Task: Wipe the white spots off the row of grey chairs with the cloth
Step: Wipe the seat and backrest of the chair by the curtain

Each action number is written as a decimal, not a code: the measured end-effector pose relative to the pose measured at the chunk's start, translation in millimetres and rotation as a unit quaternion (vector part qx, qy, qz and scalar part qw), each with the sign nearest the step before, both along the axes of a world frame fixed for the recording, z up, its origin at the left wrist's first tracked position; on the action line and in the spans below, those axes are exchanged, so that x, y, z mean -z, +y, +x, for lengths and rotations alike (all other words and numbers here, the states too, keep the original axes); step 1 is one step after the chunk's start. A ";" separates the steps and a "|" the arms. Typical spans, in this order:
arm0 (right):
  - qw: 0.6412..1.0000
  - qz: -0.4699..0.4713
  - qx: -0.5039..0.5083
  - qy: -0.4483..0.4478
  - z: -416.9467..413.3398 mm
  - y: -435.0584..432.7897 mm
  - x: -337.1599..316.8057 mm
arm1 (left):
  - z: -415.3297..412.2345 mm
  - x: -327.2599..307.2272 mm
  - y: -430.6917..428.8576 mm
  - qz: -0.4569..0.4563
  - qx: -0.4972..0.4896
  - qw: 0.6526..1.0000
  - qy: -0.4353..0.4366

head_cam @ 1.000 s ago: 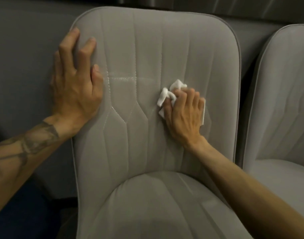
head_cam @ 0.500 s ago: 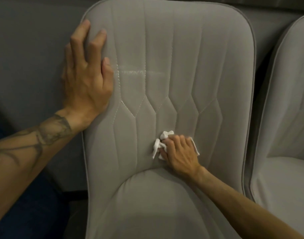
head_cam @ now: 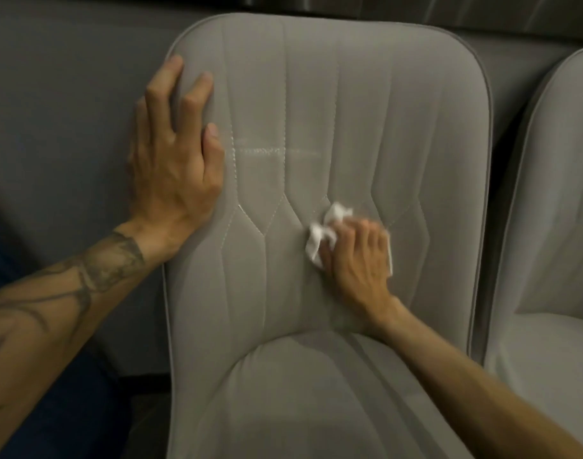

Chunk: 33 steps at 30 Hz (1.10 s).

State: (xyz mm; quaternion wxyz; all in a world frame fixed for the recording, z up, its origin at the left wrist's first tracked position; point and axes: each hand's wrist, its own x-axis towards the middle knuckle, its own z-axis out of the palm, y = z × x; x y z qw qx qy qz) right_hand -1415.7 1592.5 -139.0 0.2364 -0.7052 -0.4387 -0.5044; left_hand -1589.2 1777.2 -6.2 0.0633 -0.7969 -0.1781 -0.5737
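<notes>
The chair (head_cam: 366, 111) fills the middle of the view: a grey padded shell in a soft, matt, suede-like fabric, with a rounded top, piped edges and stitched seams. The seams run down the backrest in straight channels, then kink into long hexagon-shaped panels lower down. Its seat (head_cam: 316, 392) curves out below in the same fabric.

The spots (head_cam: 270, 150) show as a thin, chalky white streak lying level across the upper left of the backrest, crossing two seams.

The left hand (head_cam: 174, 160) lies flat against the left edge of the backrest, fingers straight and slightly spread, thumb tip just beside the streak's left end. Its forearm (head_cam: 84, 276) bears a dark tattoo.

The right hand (head_cam: 356, 256) is lower, right of centre, well below the streak. Its fingers are bent over the cloth (head_cam: 319, 240) and press it against the fabric. The cloth is white, thin and crumpled, bunching out at the hand's left and top, with an edge showing on its right. Hand and cloth are a little blurred.

A second chair (head_cam: 555, 226) of the same make stands just beside on the right. A smooth grey wall (head_cam: 68, 94) lies behind
</notes>
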 end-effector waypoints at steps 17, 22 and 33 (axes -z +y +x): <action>0.990 0.129 0.013 0.058 -25.6 57.9 -124.4 | 1.1 1.2 2.2 -0.006 0.005 1.000 0.001; 0.998 0.016 -0.019 -0.058 -10.4 46.0 -136.7 | 0.3 0.0 0.2 -0.006 0.002 1.000 0.002; 0.998 -0.007 -0.034 -0.049 -21.3 56.1 -142.8 | -2.2 -2.0 1.6 -0.017 0.022 1.000 0.000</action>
